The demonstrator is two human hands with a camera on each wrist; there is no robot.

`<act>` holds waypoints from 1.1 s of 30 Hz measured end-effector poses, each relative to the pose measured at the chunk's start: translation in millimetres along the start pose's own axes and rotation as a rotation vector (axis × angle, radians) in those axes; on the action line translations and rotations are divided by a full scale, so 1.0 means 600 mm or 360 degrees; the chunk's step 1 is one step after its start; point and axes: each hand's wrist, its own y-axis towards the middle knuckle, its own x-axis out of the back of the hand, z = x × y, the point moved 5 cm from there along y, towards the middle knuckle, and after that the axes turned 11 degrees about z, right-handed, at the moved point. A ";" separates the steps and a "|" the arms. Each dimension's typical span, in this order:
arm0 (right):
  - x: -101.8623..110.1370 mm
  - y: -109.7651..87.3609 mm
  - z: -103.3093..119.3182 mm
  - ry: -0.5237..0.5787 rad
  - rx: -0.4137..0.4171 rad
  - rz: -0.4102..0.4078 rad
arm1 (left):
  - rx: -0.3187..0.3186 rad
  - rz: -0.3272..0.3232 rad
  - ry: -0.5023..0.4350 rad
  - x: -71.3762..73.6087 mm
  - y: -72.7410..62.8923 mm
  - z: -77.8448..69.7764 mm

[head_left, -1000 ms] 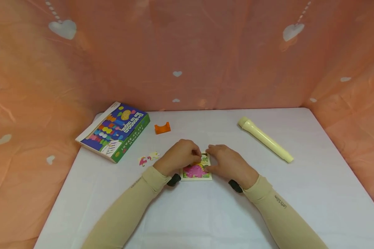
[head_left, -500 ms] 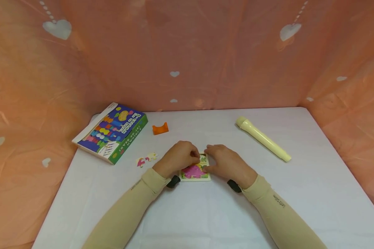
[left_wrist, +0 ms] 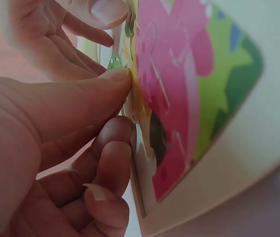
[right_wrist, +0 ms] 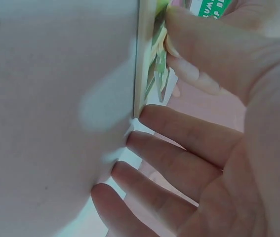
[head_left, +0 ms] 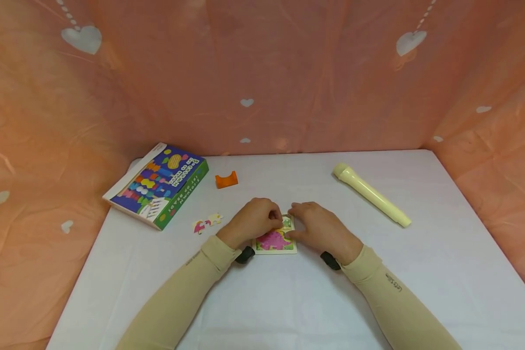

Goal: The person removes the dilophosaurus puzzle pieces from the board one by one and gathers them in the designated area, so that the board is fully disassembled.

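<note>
A small jigsaw puzzle (head_left: 274, 241) with a pink figure lies in its pale frame on the white table, near the middle. My left hand (head_left: 253, 218) is over its left and far part, pinching a small green-and-yellow puzzle piece (left_wrist: 115, 62) between thumb and forefinger. In the right wrist view, that puzzle piece (right_wrist: 160, 74) stands tilted up from the board. Along the board's right side rests my right hand (head_left: 321, 228), its thumb on the picture and its fingers extended, the forefinger touching the frame's far corner. The left hand partly hides the picture's far left.
Loose puzzle pieces (head_left: 207, 223) lie left of the left hand. Behind them is an orange curved block (head_left: 226, 180). A colourful toy box (head_left: 157, 184) sits at the back left, and a pale yellow tube (head_left: 372, 194) at the back right. A pink-orange curtain (head_left: 262, 73) surrounds the table.
Both hands stay at the puzzle with almost no movement. The whole head view shifts slightly left and then back; the loose pieces and other objects keep their places on the table.
</note>
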 end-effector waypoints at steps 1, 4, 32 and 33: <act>0.000 0.000 0.000 -0.0007 -0.0001 -0.0002 | -0.0001 -0.0002 -0.0002 0.000 0.000 0.000; -0.001 0.002 0.001 -0.0021 -0.0014 0.0001 | -0.0012 -0.0006 0.0002 0.001 -0.001 0.000; -0.005 0.002 0.003 -0.0024 -0.0061 0.0016 | 0.0347 -0.0260 -0.0129 0.117 -0.136 0.126; -0.005 0.002 0.003 -0.0024 -0.0063 0.0018 | 0.0366 -0.0243 -0.0150 0.117 -0.138 0.130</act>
